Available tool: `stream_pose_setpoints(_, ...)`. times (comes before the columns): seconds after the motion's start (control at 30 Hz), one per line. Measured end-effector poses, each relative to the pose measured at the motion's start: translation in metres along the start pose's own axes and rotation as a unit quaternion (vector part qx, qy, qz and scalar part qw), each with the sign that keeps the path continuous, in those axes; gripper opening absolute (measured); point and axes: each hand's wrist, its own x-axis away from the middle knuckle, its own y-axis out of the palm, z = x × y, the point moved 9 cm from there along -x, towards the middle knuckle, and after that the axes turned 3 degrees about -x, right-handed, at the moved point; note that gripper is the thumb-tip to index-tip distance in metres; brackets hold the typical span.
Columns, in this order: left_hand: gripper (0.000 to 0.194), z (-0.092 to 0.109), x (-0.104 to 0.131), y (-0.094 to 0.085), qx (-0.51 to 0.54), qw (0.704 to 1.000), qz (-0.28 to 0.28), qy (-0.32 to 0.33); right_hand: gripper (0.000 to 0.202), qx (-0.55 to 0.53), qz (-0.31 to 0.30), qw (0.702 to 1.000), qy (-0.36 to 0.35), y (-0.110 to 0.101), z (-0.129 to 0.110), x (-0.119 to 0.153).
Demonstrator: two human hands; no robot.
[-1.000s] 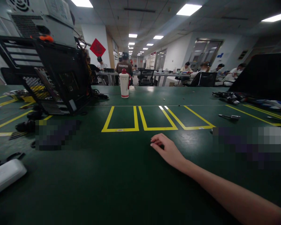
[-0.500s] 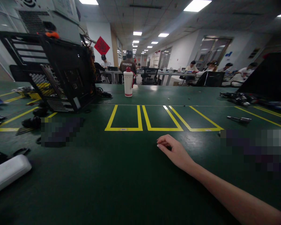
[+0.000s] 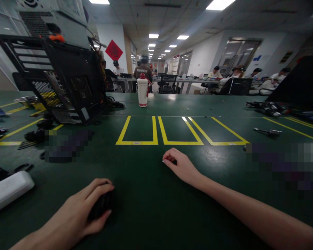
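Note:
My left hand is low on the left, its fingers and thumb curved around a small black object. Most of that object is covered by the fingers, and its kind cannot be made out. Over the middle of the green table, my right hand has its fingers curled and the thumb brought close to the fingertips. Nothing shows in it. Just beyond it lie rectangles marked in yellow tape.
A black computer case stands at the back left, with a grey metal unit above it. A white bottle with a red lid stands farther back. At left lies a white rounded object; at right, a metal tool. People sit beyond the table.
My left hand has come into view from the lower left with a black object in its grasp. My right hand has shifted a little to the left, its fingers still curled.

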Motion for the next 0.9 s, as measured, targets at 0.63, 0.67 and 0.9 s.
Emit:
stream_pose_setpoints(0.63,0.054,0.052,-0.187,0.077,0.053,0.997,-0.008,0.062,0.028,-0.257,0.074,0.961,0.069,-0.002,0.041,-0.047)
stream_pose_setpoints(0.67,0.057,0.05,-0.187,0.077,0.052,0.997,-0.005,0.06,0.029,-0.266,0.071,0.959,0.075,-0.002,0.042,-0.047)
stream_pose_setpoints(0.9,0.056,0.056,-0.181,0.072,0.075,0.994,0.002,0.084,0.027,-0.297,0.035,0.953,0.044,0.002,0.035,-0.048)
